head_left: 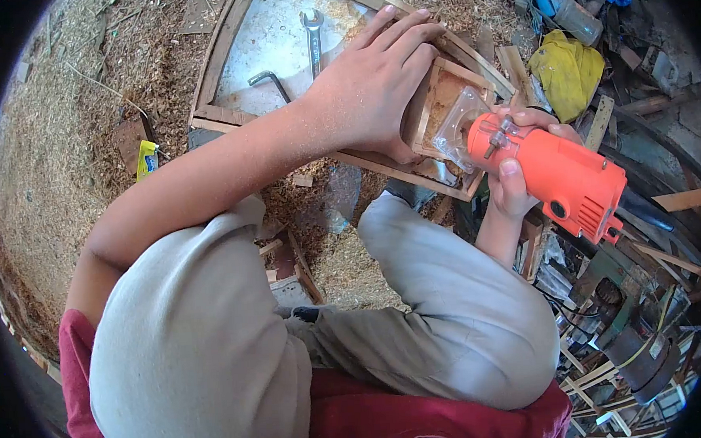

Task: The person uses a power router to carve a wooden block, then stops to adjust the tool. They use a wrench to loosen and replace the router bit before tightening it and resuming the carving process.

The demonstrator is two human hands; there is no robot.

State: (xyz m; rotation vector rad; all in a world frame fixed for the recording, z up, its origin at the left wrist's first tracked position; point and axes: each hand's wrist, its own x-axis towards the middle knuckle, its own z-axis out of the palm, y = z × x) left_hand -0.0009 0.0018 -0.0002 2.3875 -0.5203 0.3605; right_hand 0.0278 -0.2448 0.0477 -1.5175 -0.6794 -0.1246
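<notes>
An orange trim router [550, 165] lies tilted on its side in my right hand [515, 179], whose fingers wrap round its body near the clear plastic base [458, 130]. That base rests against a small wooden frame [439, 95]. My left hand [383, 82] spans the frame's left end, thumb on the near side and fingers stretched over the far side, gripping it. Underneath is a larger wooden-edged tray [218, 115] with a pale bottom. An open-end wrench [314, 42] and a bent hex key [270, 82] lie in it. The router's bit cannot be made out.
Wood shavings [65, 210] cover the ground at left, with a yellow packet [148, 160] on them. A yellow cloth [565, 73], wood offcuts [682, 200] and a dark machine [643, 354] crowd the right. My bent legs [466, 316] are close to the tray's near side.
</notes>
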